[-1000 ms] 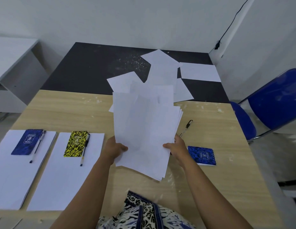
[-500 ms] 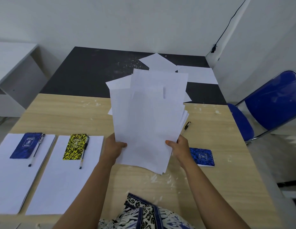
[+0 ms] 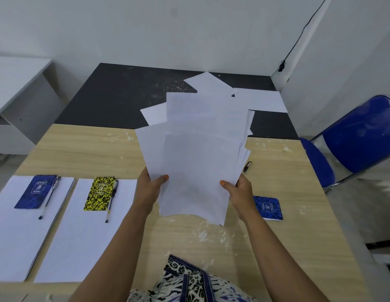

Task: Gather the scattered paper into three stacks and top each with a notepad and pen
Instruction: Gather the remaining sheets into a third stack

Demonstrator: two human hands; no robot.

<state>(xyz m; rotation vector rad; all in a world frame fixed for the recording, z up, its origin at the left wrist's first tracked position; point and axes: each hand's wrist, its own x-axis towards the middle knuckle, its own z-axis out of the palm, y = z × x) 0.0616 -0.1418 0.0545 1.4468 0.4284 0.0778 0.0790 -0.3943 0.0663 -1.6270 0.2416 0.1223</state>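
Since a second ago you've lifted the loose sheaf (image 3: 196,162) higher and more upright; its sheets are less fanned but the top edges are still ragged, so it isn't squared yet. Your left hand (image 3: 149,188) grips its lower left edge, thumb on the front; your right hand (image 3: 238,190) grips the lower right edge the same way. The sheaf hangs clear of the wood surface (image 3: 85,153), in front of you. Meaning: stack three is mid-gather, not laid down. A few sheets (image 3: 260,100) still lie on the dark surface (image 3: 115,101) behind, partly hidden by the sheaf. Two finished stacks sit at left: left stack (image 3: 13,240) carries a blue notepad (image 3: 36,191) and a pen (image 3: 49,198); middle stack (image 3: 80,243) carries a yellow-black notepad (image 3: 100,194) and a pen (image 3: 110,202). The spare blue notepad (image 3: 268,207) lies just beside your right wrist, the last pen (image 3: 247,166) peeks out behind the sheaf. Notepad covers show a white emblem with text, too small to read. No other writing legible.
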